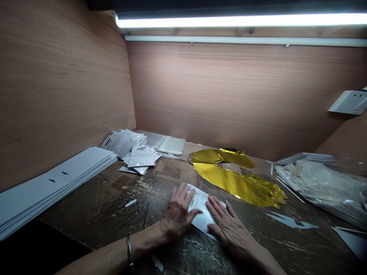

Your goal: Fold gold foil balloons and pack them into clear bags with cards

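Pressing the white packet (207, 217) flat looks like the step in hand. It lies print side up on the table (170, 172), at an angle, partly covered by the left hand (178, 210) and the right hand (229, 228). To do it well: pin one edge, sweep from the middle outward with light, even pressure, so no air or crease stays in (the gloss suggests plastic wrap; can't confirm). Finger pads rather than nails should spare the surface. Best done clear of the loose dark strings (146, 186) and the small white scrap (131, 203) off to the left; either could end up trapped underneath.

Left: open, fingers extended, touching the packet's left side, thumb spread out over its near part. Fingertips slightly blurred. Right: open, palm down, fingers stretched over the packet's right side, thumb near the close edge. Neither is closed around anything; can't tell how hard they press. The gold foil (229, 183) lies beyond the right hand, apart from it. More packets (142, 156) sit farther back, left.
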The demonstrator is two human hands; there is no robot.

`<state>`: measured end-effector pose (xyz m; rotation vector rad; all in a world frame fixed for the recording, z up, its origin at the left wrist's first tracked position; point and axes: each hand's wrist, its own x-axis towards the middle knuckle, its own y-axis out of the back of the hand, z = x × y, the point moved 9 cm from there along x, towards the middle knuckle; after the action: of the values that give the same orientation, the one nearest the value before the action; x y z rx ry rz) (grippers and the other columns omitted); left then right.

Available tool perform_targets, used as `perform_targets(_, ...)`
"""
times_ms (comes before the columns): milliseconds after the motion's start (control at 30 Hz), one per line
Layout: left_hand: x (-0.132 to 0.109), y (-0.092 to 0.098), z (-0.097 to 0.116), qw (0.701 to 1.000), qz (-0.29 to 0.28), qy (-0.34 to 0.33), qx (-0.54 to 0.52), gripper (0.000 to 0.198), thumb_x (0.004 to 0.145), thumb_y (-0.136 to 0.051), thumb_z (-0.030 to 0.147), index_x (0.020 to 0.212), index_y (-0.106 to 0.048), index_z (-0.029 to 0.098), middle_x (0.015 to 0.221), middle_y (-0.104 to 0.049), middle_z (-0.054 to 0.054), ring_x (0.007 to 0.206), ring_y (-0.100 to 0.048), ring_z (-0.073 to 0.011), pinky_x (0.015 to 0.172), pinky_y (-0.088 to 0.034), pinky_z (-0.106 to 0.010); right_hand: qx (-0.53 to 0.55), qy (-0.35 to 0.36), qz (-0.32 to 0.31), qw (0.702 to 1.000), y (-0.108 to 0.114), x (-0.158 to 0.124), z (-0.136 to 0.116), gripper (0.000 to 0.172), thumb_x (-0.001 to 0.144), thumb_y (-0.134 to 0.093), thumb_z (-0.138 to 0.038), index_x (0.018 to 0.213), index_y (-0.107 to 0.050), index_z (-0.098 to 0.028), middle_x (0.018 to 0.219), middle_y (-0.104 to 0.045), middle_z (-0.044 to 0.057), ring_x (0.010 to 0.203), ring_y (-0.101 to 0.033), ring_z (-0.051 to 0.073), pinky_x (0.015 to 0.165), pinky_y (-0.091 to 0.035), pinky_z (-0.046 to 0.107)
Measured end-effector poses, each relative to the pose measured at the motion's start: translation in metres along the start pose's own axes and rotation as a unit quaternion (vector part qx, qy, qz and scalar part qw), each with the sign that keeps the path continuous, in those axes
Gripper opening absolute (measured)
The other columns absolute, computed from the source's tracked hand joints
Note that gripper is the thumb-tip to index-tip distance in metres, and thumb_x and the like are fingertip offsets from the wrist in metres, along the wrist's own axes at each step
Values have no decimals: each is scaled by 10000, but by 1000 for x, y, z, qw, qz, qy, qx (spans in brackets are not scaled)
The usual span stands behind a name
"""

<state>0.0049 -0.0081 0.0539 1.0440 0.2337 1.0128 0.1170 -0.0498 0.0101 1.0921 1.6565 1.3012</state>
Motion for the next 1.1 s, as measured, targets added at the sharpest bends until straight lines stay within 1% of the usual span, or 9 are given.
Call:
perform_targets(100,1,18,-48,959,65,234,-147,401,658,-524,281,1015,-445,114,894,-555,-112,852,-515,-225,688,-415,-327,19,-16,-18,1000,2,2,1,541,783,-232,-489,1258,-146,-246,1337,-120,30,1211,-71,201,970,-33,455)
perform_targets(233,-11,-27,-67,834,-46,394,-384,278,560,-532,148,830,-477,110,594,-543,-18,413,-491,-124,312,-322,-196,29,-36,-17,999,1,2,3,543,776,-241,-493,1253,-171,-245,1336,-115,23,1211,-81,197,972,-16,450)
perform_targets(333,-7,-43,-60,808,-43,355,-469,223,496,-484,58,710,-475,121,579,-544,1,364,-468,-99,270,-281,-162,70,-34,8,997,2,2,9,560,748,-323,-487,1245,-214,-253,1333,-156,16,1209,-104,197,975,-10,446)
perform_targets(433,6,-31,-43,817,-20,271,-509,227,471,-471,49,688,-483,116,589,-551,9,357,-446,-77,286,-288,-154,188,-82,115,972,30,2,32,676,671,-480,-437,1249,-237,-187,1314,-230,69,1189,-186,221,975,-118,420)
perform_targets(567,38,21,7,865,-52,106,-487,219,482,-468,46,675,-564,83,535,-513,24,409,-415,-53,374,-312,-153,470,-125,120,865,49,9,52,494,607,-580,-314,1062,-510,-135,971,-594,99,892,-521,248,784,-394,381)
perform_targets(733,55,69,46,902,-7,-48,-429,364,522,-511,33,864,-593,124,626,-544,25,577,-463,-79,536,-362,-169,646,-77,229,724,54,10,49,184,560,-638,-202,744,-649,-186,719,-655,9,685,-560,181,692,-425,312)
perform_targets(900,34,8,17,810,-15,33,-586,323,580,-605,212,880,-595,92,837,-605,-54,792,-533,-195,710,-411,-281,679,-76,208,700,18,15,41,167,583,-624,-178,747,-653,-190,687,-653,13,683,-561,193,688,-423,335)
perform_targets(1000,26,-22,-1,789,-2,84,-608,321,608,-602,280,860,-609,81,846,-611,-60,815,-535,-215,744,-405,-308,667,-72,217,709,21,16,40,180,586,-624,-174,762,-649,-197,736,-653,6,715,-559,196,713,-415,334)
perform_targets(1100,30,-28,-6,782,6,96,-616,285,602,-616,277,816,-627,88,815,-620,-49,781,-541,-200,737,-409,-300,672,-70,209,707,24,17,39,200,606,-617,-201,803,-643,-206,736,-651,2,719,-562,199,712,-417,335)
